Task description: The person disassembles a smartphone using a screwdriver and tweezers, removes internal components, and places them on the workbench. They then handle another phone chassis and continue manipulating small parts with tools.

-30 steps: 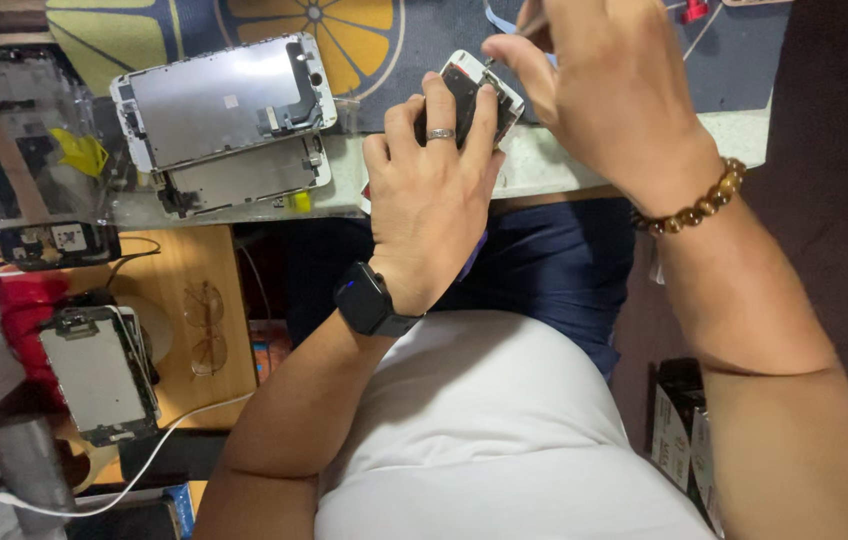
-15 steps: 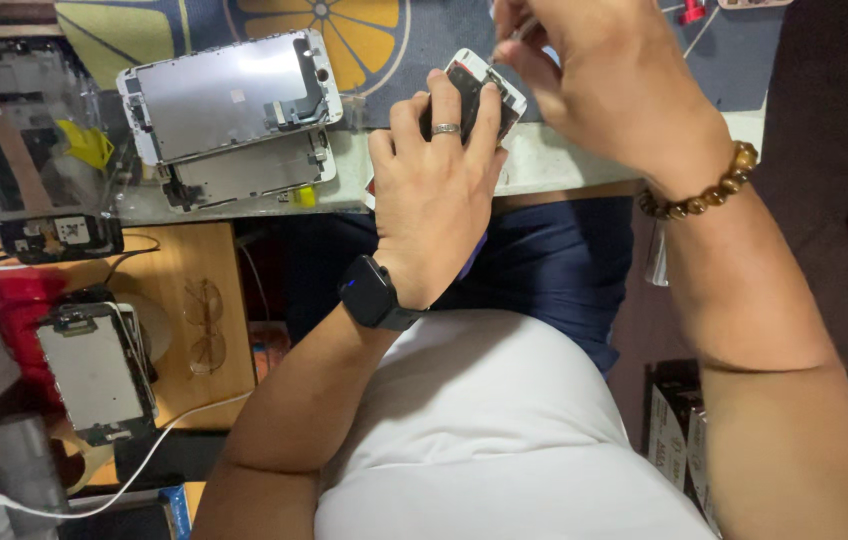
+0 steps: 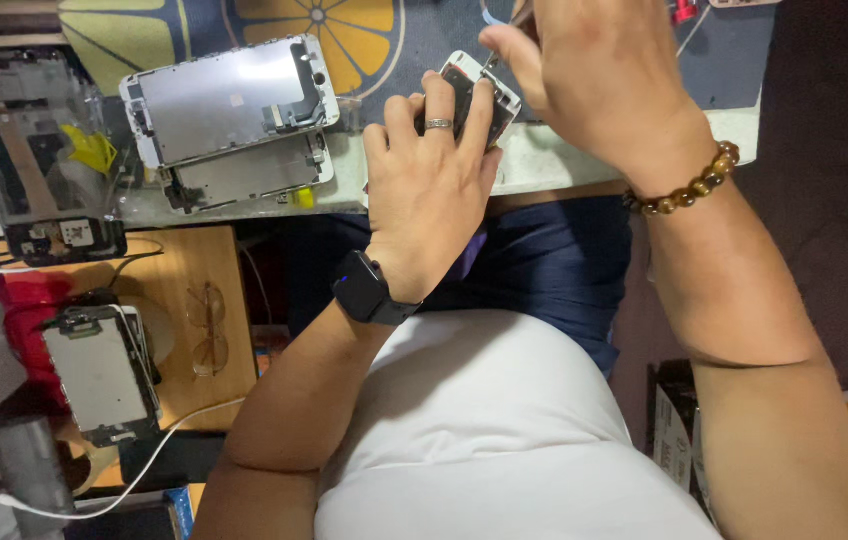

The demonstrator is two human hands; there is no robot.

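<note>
My left hand [image 3: 434, 190], with a ring and a black wristwatch, grips a small opened phone [image 3: 476, 90] with a white frame at the bench's near edge. My right hand [image 3: 599, 75], with a brown bead bracelet on the wrist, hovers over the phone's top end and pinches a thin tool [image 3: 516, 22] whose tip meets the phone. Most of the phone is hidden under my fingers.
Two detached phone screen panels [image 3: 229, 100] lie stacked on the bench to the left, over a mat with an orange-slice pattern [image 3: 344, 30]. Further left sits a dismantled phone frame [image 3: 39, 160]. Another screen panel [image 3: 102, 375], glasses [image 3: 206, 325] and a white cable [image 3: 144, 465] lie on a lower wooden surface.
The view has shifted slightly. My right hand has edged up and left over the phone; my left hand keeps its grip.
</note>
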